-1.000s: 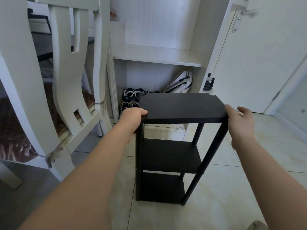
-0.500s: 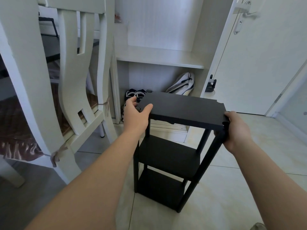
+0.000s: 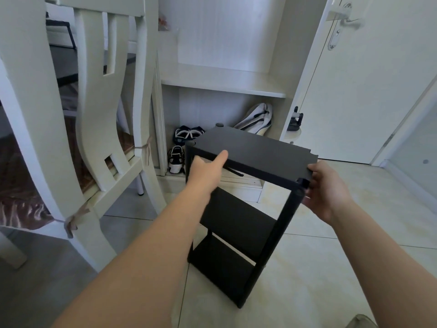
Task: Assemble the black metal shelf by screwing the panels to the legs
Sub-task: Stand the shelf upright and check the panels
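Observation:
A black metal shelf (image 3: 255,152) with three panels on four black legs stands on the tiled floor, turned at an angle to me. My left hand (image 3: 205,169) holds the near long edge of the top panel, thumb lying on top and fingers hidden beneath. My right hand (image 3: 328,188) grips the panel's right near corner, fingers curled round the top of the front right leg (image 3: 276,235). The middle panel (image 3: 236,216) and bottom panel (image 3: 224,266) show below between the legs.
A white chair (image 3: 99,119) with a brown cushion stands close on the left. Behind the shelf is a white open cabinet (image 3: 222,86) with shoes (image 3: 177,157) at its base. A white door (image 3: 369,79) is at the right. Pale floor tiles (image 3: 331,268) lie around the shelf.
The shelf has been rotated, its right end swinging toward me. My left hand slid from the left corner to the middle of the near edge; my right hand stays on its corner.

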